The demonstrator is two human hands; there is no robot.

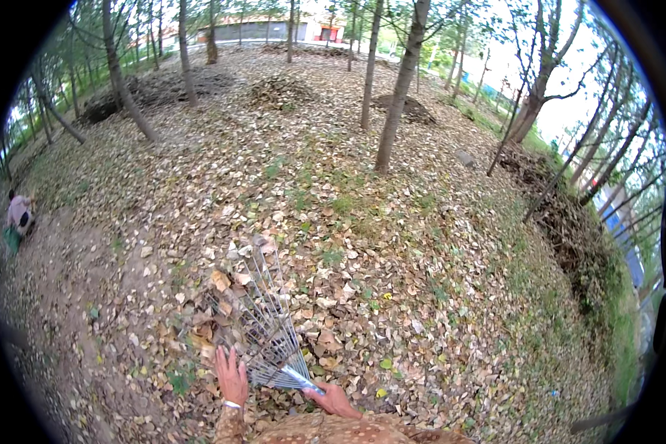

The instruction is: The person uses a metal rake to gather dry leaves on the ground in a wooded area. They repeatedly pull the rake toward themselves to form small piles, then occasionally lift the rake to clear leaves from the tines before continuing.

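Observation:
My right hand (333, 399) is closed around the short handle of a metal leaf rake (272, 333), near where the tines begin to fan out. The tines spread up and to the left over the ground, and some dry leaves (219, 308) lie against their left side. My left hand (232, 377) is at the lower left edge of the rake, palm down with its fingers extended, beside the leaves; whether it touches them I cannot tell. A pale band circles the left wrist. Fallen leaves (333, 288) cover the ground around both hands.
A person (20, 213) is low to the ground at the far left, beside something green. Slim tree trunks (397, 111) stand ahead and on both sides. A leaf pile (280, 91) lies farther ahead, and a dark dirt mound (405, 108) sits behind the nearer trunks. Brush (571, 238) lines the right side.

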